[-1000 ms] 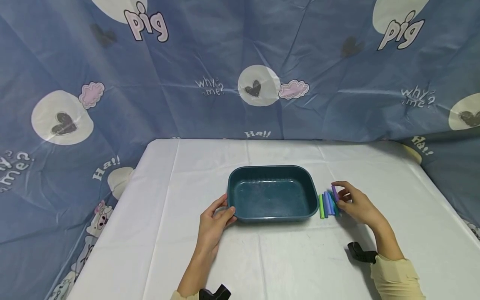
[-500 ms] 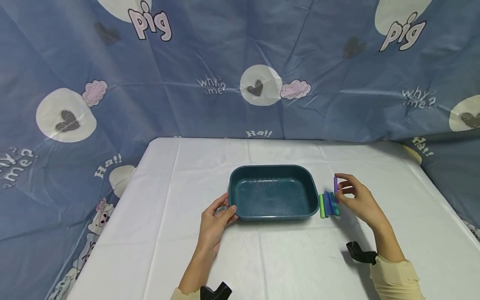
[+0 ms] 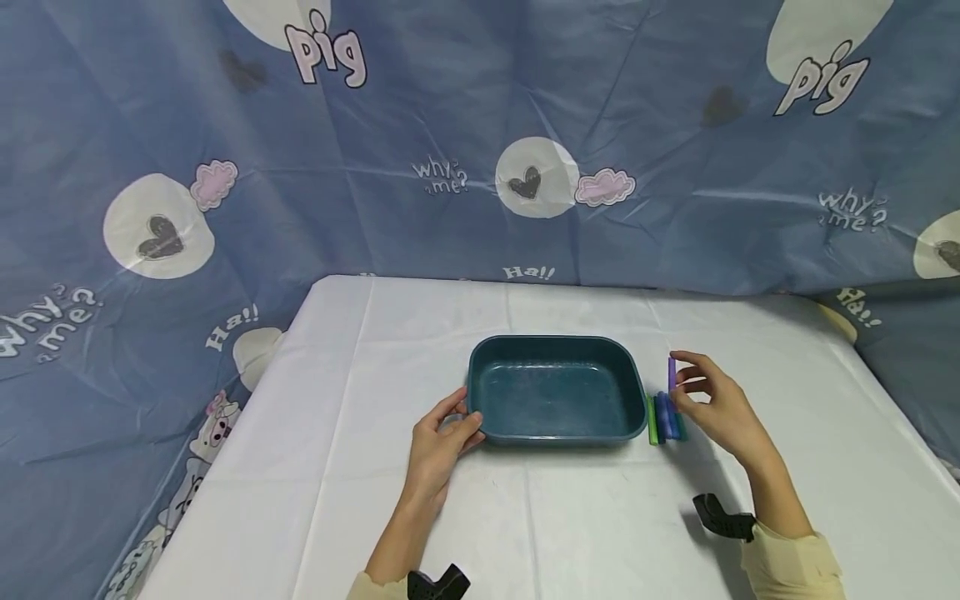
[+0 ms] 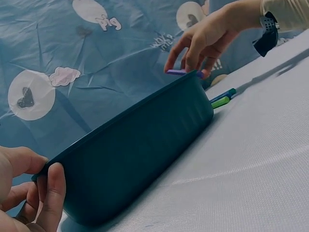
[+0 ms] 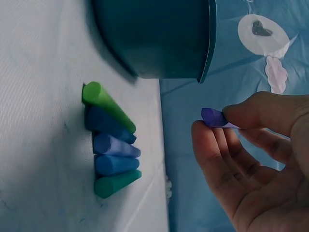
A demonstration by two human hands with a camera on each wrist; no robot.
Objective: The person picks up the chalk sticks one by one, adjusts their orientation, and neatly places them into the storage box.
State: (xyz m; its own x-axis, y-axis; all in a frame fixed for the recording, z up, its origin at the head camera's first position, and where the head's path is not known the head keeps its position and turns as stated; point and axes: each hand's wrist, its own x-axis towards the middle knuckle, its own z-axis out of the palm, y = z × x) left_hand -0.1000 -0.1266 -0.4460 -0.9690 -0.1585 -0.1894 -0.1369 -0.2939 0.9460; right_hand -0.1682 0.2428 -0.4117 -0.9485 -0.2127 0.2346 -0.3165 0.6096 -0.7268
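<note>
A purple chalk stick (image 5: 212, 117) is pinched between the thumb and fingers of my right hand (image 3: 720, 417), raised above the table just right of a dark teal plastic basin (image 3: 558, 439). My left hand (image 3: 438, 446) grips the basin's near left corner, thumb at the rim and fingers on the outer wall. Nothing lies inside the basin. Below my right hand, several chalk sticks lie side by side next to the basin's right wall: light green (image 5: 108, 106), dark blue (image 5: 107, 124), periwinkle (image 5: 116, 146), blue (image 5: 116, 165) and teal green (image 5: 116, 183).
A white cloth (image 3: 375, 350) covers the table. Behind it and along the left hangs a blue printed curtain (image 3: 390, 225). Black wrist mounts (image 3: 723, 517) sit at both cuffs.
My right hand has lifted the purple chalk stick off the row and now holds it above the others. My left hand keeps its grip on the basin. The head view has shifted slightly.
</note>
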